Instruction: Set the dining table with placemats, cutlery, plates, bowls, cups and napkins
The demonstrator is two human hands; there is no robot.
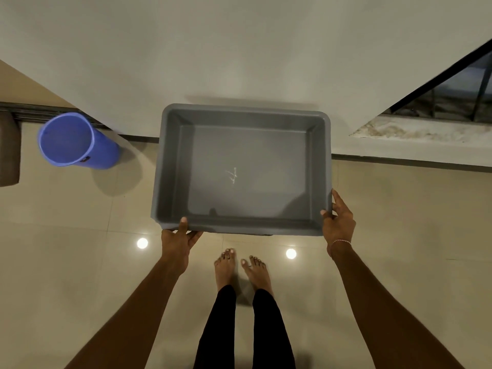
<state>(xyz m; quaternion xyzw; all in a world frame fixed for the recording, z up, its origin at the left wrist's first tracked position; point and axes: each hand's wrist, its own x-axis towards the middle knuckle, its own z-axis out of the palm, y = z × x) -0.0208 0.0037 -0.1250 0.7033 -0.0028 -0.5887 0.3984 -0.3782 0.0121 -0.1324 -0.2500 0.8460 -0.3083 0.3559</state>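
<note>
Holding one grey plastic tub (241, 110): rectangular, rounded corners, sloping walls, flat rim. It is carried level in front of the person, above the tiled floor (399, 209) where that meets the pale wall (239, 49).

Contents: its inside shows only a bare grey bottom with a small patch of whitish scratches near the middle. No writing or brand can be read on it.

Grip, left hand (179, 239): clasped on the near-left corner, thumb lying over the rim, fingers curled beneath the edge.

Grip, right hand (338, 225): clasped on the near-right corner, thumb hooked over the rim, fingers up along the outer side wall. A thin bracelet (340, 242) sits at this wrist.

Second container: a blue bucket (103, 153) on the floor to the left, well apart from the tub, close to the wall; only its blue inner wall shows. A small dark mark sits below its rim, too small to read.

Other items: two bare feet (225, 270) below black trouser legs, under the tub's near edge; a window (458, 94) with dark bars at the right; a brown object (9, 150) at the left edge, cut off.
</note>
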